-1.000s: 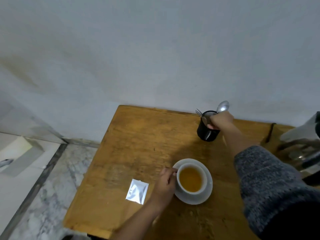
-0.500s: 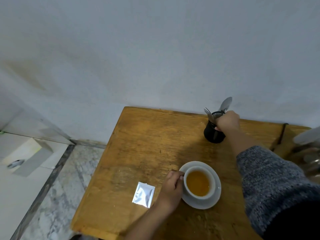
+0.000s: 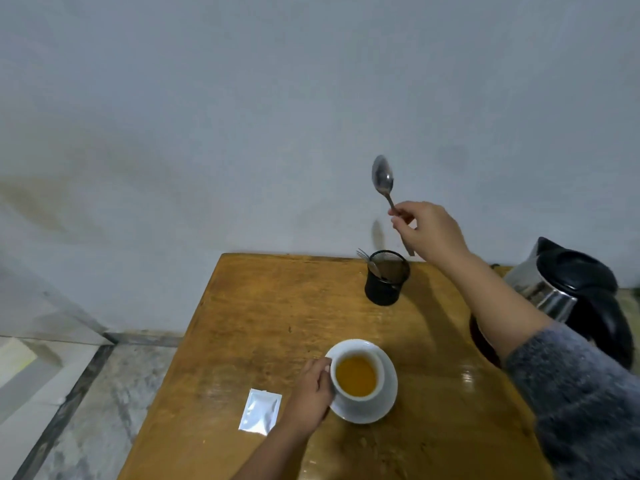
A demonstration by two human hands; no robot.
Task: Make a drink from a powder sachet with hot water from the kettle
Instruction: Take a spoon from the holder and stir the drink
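A white cup (image 3: 358, 375) full of orange-brown liquid stands on a white saucer (image 3: 384, 407) near the front of the wooden table (image 3: 270, 317). My left hand (image 3: 308, 396) grips the cup's left side. A silver sachet (image 3: 260, 411) lies flat on the table just left of that hand. My right hand (image 3: 427, 230) is raised above the black cutlery holder (image 3: 386, 282) and holds a metal spoon (image 3: 382, 181) by its handle, bowl pointing up. The steel kettle (image 3: 561, 282) with a black lid stands at the right edge.
Forks stick out of the black mesh holder at the table's back. A pale wall rises right behind the table. Marble floor with a dark strip (image 3: 62, 410) lies to the left. My grey sleeve (image 3: 575, 393) crosses the table's right side.
My right hand has pulled the spoon up out of the cutlery holder and lifted it clear. My left hand stays on the cup. The view has shifted, bringing the kettle into sight.
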